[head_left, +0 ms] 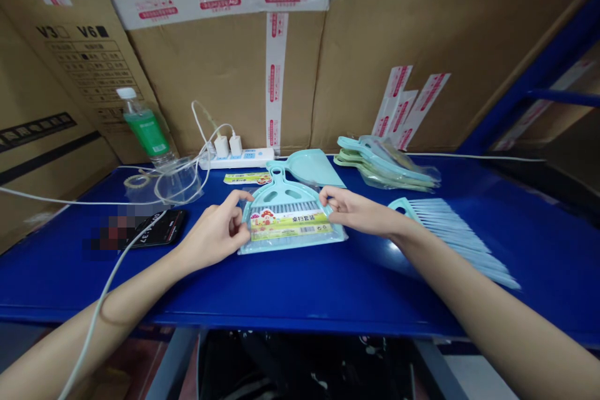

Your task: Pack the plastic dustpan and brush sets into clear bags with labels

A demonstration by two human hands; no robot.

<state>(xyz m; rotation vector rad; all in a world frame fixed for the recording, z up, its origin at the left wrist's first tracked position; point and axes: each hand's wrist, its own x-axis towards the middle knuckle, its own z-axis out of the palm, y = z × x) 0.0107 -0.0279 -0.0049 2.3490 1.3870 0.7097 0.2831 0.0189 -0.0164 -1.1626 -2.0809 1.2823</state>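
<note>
A light-blue dustpan [285, 245] in clear plastic wrap lies on the blue table, its handle pointing away from me. Inside the wrap are a brush with grey-blue bristles [296, 207] and a yellow-green printed label [289, 225]. My left hand [216, 228] pinches the left edge of the wrapped dustpan, fingers curled. On the opposite side my right hand [349, 207] grips the upper right edge between thumb and fingers. A loose light-blue brush [452, 231] lies under and beyond my right forearm. Behind the wrapped set rests an unwrapped dustpan [314, 167].
Several wrapped dustpans [389, 165] are stacked at the back right. A label card [246, 178] lies before a white power strip [255, 157] with plugged-in chargers. To the left are a bottle with a green label [147, 131], a phone [162, 228] and white cables. Cardboard [210, 69] walls the back.
</note>
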